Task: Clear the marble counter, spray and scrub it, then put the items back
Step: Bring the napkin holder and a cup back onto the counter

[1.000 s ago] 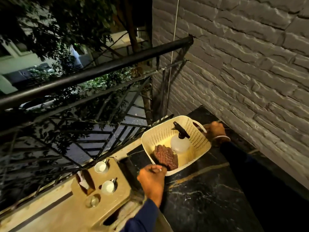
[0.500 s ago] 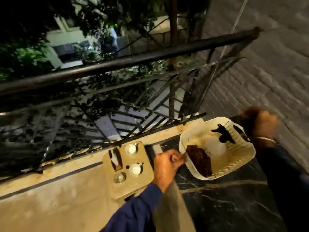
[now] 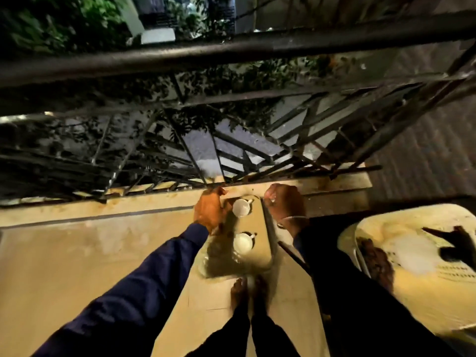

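Tray [image 3: 260, 228] with two cups [image 3: 240, 207] sits on the beige ledge [image 3: 77, 253], left of the basket [image 3: 412, 305], long axis running near-far. Your left hand [image 3: 211, 210] and right hand [image 3: 284, 202] flank its far end, equally close. Fingers are curled at the edges, but blur hides whether either has closed on it. Lift level.

dim warm night light, motion blur, strong wide-angle edge distortion.
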`<move>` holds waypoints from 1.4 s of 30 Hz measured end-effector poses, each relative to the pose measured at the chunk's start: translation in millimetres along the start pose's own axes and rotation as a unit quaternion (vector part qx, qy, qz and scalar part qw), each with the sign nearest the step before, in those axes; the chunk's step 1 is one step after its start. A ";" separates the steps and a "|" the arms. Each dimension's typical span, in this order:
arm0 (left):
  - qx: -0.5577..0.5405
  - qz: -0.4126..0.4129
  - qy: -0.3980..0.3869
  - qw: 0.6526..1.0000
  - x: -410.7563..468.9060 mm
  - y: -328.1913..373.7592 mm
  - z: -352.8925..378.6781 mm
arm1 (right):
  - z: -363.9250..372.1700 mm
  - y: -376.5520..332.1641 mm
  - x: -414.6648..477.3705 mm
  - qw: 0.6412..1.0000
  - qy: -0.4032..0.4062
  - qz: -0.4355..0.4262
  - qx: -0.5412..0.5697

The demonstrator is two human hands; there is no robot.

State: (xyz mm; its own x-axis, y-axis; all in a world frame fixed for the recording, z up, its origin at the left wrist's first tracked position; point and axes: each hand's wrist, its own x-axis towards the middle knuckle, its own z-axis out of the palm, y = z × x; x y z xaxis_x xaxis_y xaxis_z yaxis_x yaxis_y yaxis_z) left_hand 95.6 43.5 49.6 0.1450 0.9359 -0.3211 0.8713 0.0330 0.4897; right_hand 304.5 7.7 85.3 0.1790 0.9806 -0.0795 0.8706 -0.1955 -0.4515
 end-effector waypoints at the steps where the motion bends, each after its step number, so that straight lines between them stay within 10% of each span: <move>1: 0.012 -0.017 -0.008 1.000 8.8 -13.6 5.6 | 20.3 4.3 5.0 0.998 -0.050 0.013 0.018; 7: -0.028 -0.208 -0.059 0.976 43.6 -66.9 45.2 | 130.1 12.8 49.9 0.960 -0.275 -0.008 -0.055; 19: -0.002 -0.228 -0.038 0.973 76.0 -87.4 90.4 | 212.7 15.0 68.9 0.947 -0.256 -0.104 -0.165; 33: 0.096 0.063 0.041 0.993 7.4 133.9 -101.0 | -120.4 -34.6 8.3 0.978 -0.168 -0.015 -0.123; 42: 0.051 0.363 0.002 0.930 -114.5 398.4 -96.1 | -382.4 97.5 -163.8 0.969 -0.012 0.216 -0.122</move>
State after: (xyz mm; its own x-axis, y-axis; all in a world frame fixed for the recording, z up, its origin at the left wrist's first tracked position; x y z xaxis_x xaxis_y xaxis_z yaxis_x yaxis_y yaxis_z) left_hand 381.1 -16.8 359.4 0.7121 0.6988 0.0670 0.5838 -0.6425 0.4964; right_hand 535.3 -176.4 394.1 0.5422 0.8065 -0.2358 0.8002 -0.5812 -0.1478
